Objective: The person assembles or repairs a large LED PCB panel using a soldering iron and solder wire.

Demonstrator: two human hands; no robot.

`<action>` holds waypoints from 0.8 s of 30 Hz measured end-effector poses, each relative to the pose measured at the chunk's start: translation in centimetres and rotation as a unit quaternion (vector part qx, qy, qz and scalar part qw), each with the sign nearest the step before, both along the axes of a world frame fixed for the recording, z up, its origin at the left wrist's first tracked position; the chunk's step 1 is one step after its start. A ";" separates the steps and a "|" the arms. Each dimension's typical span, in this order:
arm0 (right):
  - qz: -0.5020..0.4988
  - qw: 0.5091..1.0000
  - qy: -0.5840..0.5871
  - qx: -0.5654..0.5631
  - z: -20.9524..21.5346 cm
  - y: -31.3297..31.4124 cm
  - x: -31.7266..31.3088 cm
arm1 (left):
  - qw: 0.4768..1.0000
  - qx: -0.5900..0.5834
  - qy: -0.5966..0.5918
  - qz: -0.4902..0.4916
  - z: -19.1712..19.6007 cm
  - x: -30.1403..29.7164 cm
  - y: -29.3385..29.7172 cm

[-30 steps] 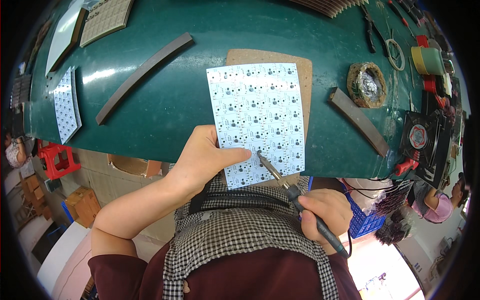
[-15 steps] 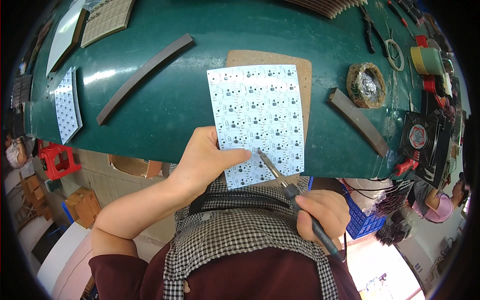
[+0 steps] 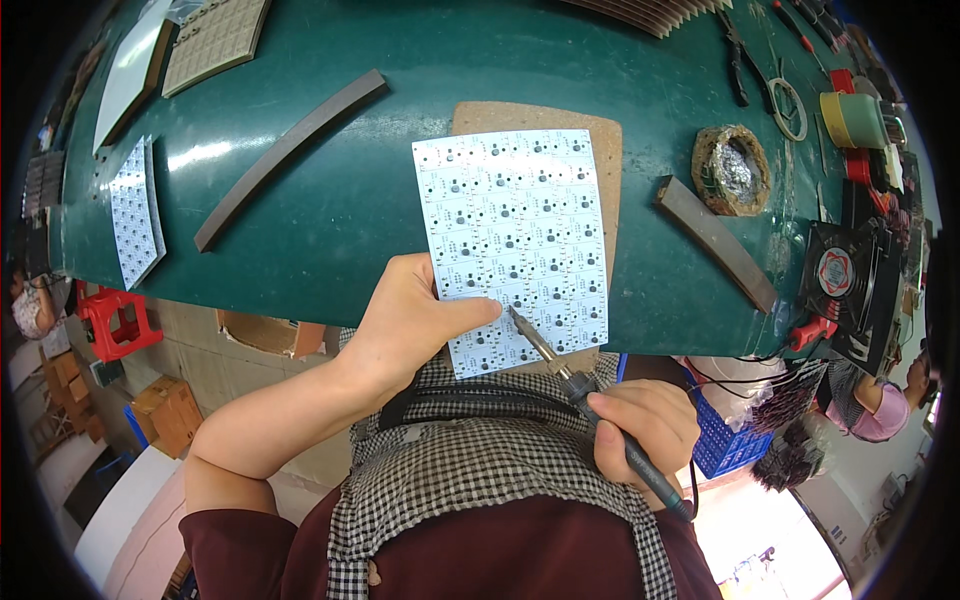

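In the head view, the left hand (image 3: 405,310) is grasping the white circuit board panel (image 3: 530,230) by its left edge, with the thumb (image 3: 475,312) lying on the face; the right hand (image 3: 645,430) is closed around the handle of a soldering iron (image 3: 578,385). The panel is in front of the body, above a brown backing board (image 3: 608,175) at the near edge of the green table (image 3: 350,220). The iron's tip is at or just beside one small black component, and I cannot tell if it touches. In my judgement, the main danger is a burnt thumb, because the thumb lies so near to the tip; a small slip of the right hand could be enough. Also, a tilt of the panel could make the tip mark a neighbouring component, since they are set closely. As for the counts, I find two hands, one soldering iron, one held panel, one backing board, two dark curved bars (image 3: 290,140), one pair of pliers (image 3: 738,70), one fan (image 3: 836,272) and one red stool (image 3: 118,322). The black components are too small for me to count surely.
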State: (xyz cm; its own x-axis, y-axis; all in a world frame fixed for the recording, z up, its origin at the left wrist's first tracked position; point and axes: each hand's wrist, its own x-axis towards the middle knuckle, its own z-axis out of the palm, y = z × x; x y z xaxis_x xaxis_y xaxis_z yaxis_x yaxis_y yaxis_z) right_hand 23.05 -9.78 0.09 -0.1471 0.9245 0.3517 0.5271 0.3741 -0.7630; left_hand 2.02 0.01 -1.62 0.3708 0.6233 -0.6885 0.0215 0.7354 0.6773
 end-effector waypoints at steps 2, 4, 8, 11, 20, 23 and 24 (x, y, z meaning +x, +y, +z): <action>0.001 1.000 -0.009 0.004 0.3 -0.1 0.2 | 1.000 0.001 0.003 0.002 -0.1 0.1 0.0; -0.001 1.000 -0.022 0.010 0.6 -0.4 0.7 | 1.000 0.004 0.003 0.003 0.0 0.2 0.0; -0.121 0.987 -0.020 0.108 0.6 -1.9 2.8 | 1.000 0.012 -0.003 0.007 0.2 0.2 -0.2; -0.292 0.942 -0.077 0.149 -0.2 -0.5 4.6 | 1.000 0.019 0.017 -0.014 1.1 -0.3 -0.1; -0.282 0.954 -0.018 0.100 -4.6 0.5 6.2 | 0.951 0.297 0.036 -0.075 2.3 -1.9 -1.6; -0.210 0.964 0.111 0.120 -2.8 0.1 3.3 | 0.751 0.649 0.030 -0.120 1.2 -2.2 0.0; -0.160 0.981 0.083 0.078 -1.9 0.4 2.7 | 0.724 0.675 0.063 -0.125 1.1 -2.5 -0.2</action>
State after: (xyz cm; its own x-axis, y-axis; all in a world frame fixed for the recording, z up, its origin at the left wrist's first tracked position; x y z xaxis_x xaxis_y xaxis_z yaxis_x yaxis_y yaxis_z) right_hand 25.77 -9.39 -1.80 0.2125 0.8475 0.4865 0.5103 0.3284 -0.7949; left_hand -0.48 -0.19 -0.53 0.5757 0.6836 0.4485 0.1635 -0.6337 0.7561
